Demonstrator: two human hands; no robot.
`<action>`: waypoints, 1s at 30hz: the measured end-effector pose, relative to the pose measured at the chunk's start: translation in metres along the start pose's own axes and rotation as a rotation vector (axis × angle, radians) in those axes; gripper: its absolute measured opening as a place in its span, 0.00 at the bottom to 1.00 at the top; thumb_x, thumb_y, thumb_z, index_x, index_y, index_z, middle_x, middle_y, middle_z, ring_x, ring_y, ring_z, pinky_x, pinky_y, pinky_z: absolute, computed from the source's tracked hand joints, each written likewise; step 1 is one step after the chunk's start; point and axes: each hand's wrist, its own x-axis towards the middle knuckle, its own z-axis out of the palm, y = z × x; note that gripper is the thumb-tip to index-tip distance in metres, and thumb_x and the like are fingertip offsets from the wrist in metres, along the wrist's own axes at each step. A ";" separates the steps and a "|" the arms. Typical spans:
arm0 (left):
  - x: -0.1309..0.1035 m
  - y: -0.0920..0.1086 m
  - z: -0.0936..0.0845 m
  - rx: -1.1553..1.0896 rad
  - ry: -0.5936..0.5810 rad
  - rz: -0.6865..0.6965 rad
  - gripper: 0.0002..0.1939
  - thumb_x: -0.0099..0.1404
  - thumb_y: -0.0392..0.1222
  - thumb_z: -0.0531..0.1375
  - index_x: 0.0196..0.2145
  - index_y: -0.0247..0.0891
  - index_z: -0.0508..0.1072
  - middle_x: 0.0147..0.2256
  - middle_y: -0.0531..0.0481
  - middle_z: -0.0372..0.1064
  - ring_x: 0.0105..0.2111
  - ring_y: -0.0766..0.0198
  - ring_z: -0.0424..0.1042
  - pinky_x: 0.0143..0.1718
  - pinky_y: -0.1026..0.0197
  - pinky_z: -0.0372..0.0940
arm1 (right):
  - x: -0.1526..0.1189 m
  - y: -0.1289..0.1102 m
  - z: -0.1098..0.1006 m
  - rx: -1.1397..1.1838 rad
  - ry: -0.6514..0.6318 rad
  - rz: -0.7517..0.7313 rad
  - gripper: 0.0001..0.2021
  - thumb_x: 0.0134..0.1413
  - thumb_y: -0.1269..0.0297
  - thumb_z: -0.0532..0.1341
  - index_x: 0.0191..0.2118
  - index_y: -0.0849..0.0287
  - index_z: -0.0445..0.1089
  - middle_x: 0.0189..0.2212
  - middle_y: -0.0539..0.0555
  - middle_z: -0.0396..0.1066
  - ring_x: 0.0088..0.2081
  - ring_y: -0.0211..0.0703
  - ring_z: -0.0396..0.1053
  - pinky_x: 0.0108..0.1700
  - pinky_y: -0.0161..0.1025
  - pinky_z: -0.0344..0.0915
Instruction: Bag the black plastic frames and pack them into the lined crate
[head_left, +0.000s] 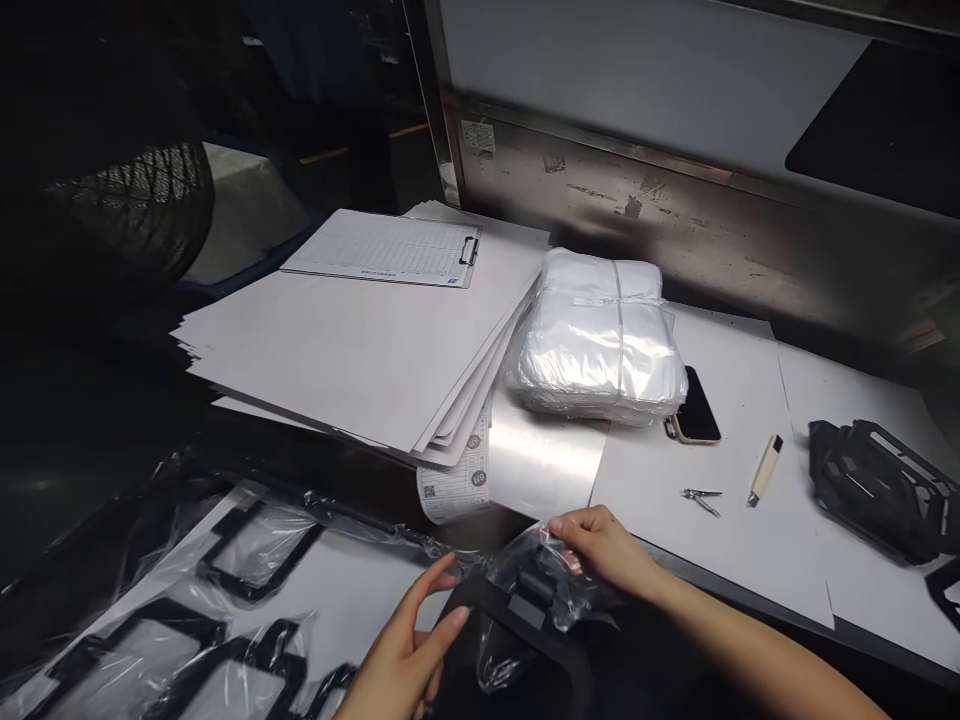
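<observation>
Two hands meet on one black plastic frame between them: my right hand pinches its clear bag, my left hand steadies the frame with fingers loosely spread. I'd judge a harder tug could tear that thin film.

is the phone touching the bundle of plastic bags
Touching. The head view shows the phone with its upper left end tucked under the edge of the bundle of plastic bags, no gap visible.

We see our right hand pinching a clear bag around a black part, left hand touching it, beside the worktop.
</observation>
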 end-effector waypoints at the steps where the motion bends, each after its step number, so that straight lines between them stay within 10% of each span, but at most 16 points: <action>1: -0.001 0.002 0.002 -0.007 0.000 0.012 0.28 0.53 0.51 0.51 0.50 0.42 0.48 0.53 0.37 0.47 0.10 0.81 0.53 0.10 0.69 0.47 | 0.005 -0.001 0.002 0.021 0.005 -0.007 0.22 0.49 0.48 0.52 0.20 0.65 0.65 0.13 0.46 0.56 0.17 0.30 0.50 0.23 0.32 0.47; 6: -0.002 0.011 0.006 -0.073 -0.051 -0.028 0.26 0.51 0.52 0.54 0.46 0.45 0.49 0.52 0.39 0.52 0.09 0.80 0.54 0.09 0.69 0.46 | 0.024 -0.011 0.012 0.141 0.003 -0.034 0.23 0.43 0.44 0.55 0.23 0.64 0.67 0.12 0.46 0.56 0.17 0.29 0.49 0.21 0.31 0.44; 8: -0.001 0.012 0.004 -0.070 -0.129 -0.061 0.26 0.51 0.54 0.55 0.45 0.41 0.52 0.31 0.47 0.68 0.10 0.76 0.52 0.11 0.70 0.47 | 0.028 -0.012 0.016 0.199 -0.008 -0.021 0.24 0.42 0.44 0.55 0.27 0.65 0.69 0.11 0.45 0.55 0.15 0.28 0.46 0.20 0.31 0.42; 11: 0.001 0.015 0.002 -0.095 -0.257 -0.090 0.29 0.51 0.56 0.55 0.45 0.33 0.55 0.10 0.60 0.53 0.12 0.71 0.50 0.14 0.70 0.49 | 0.029 -0.011 0.025 0.286 -0.030 -0.001 0.25 0.43 0.44 0.53 0.32 0.65 0.69 0.10 0.43 0.51 0.13 0.27 0.42 0.19 0.31 0.40; 20: 0.004 0.020 0.000 -0.134 -0.318 -0.112 0.28 0.52 0.54 0.56 0.44 0.29 0.64 0.10 0.59 0.51 0.14 0.71 0.50 0.15 0.70 0.49 | 0.023 -0.022 0.007 0.103 -0.028 -0.025 0.23 0.44 0.45 0.54 0.26 0.65 0.68 0.12 0.45 0.52 0.16 0.29 0.46 0.21 0.32 0.43; 25: 0.004 0.005 -0.008 0.025 -0.187 -0.053 0.25 0.53 0.56 0.53 0.41 0.33 0.65 0.41 0.45 0.58 0.15 0.76 0.54 0.13 0.68 0.50 | -0.019 -0.020 -0.013 -0.166 -0.006 -0.025 0.16 0.47 0.59 0.56 0.16 0.63 0.59 0.14 0.45 0.48 0.19 0.29 0.43 0.21 0.32 0.41; 30: 0.002 -0.002 -0.011 -0.039 -0.185 -0.063 0.26 0.51 0.59 0.55 0.41 0.37 0.65 0.36 0.50 0.56 0.17 0.74 0.56 0.12 0.68 0.51 | -0.059 -0.018 0.005 -0.303 -0.301 -0.038 0.11 0.49 0.72 0.49 0.19 0.62 0.56 0.15 0.45 0.51 0.19 0.29 0.48 0.21 0.29 0.47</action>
